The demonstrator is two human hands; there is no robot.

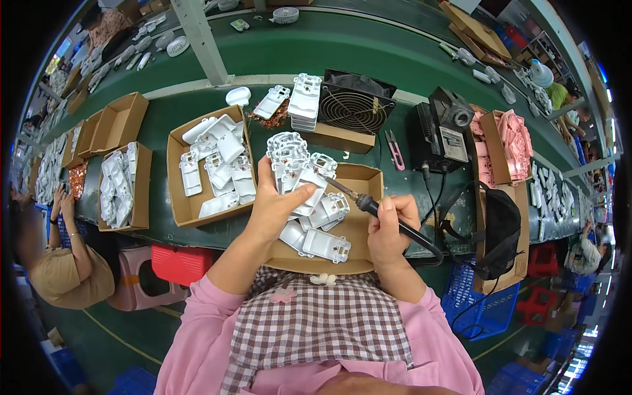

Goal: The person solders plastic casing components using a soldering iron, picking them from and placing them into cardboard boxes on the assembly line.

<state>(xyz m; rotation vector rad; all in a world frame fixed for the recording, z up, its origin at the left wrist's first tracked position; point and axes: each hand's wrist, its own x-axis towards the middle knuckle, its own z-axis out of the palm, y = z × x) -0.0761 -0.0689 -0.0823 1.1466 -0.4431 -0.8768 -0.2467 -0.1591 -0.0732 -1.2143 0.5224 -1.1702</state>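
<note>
My left hand (276,207) grips a stack of white plastic housing parts (293,164) held up over an open cardboard box (365,178). My right hand (388,227) holds a black-handled soldering iron (368,205), its tip touching the held parts. More white plastic parts (322,243) lie in the box below my hands.
Left of me a cardboard box (176,191) holds more white parts. Behind are a black fan (352,105), a stack of white parts (304,99), pink snips (395,150), a black soldering station (444,131) and pink parts (517,141). Another person (62,263) sits at far left.
</note>
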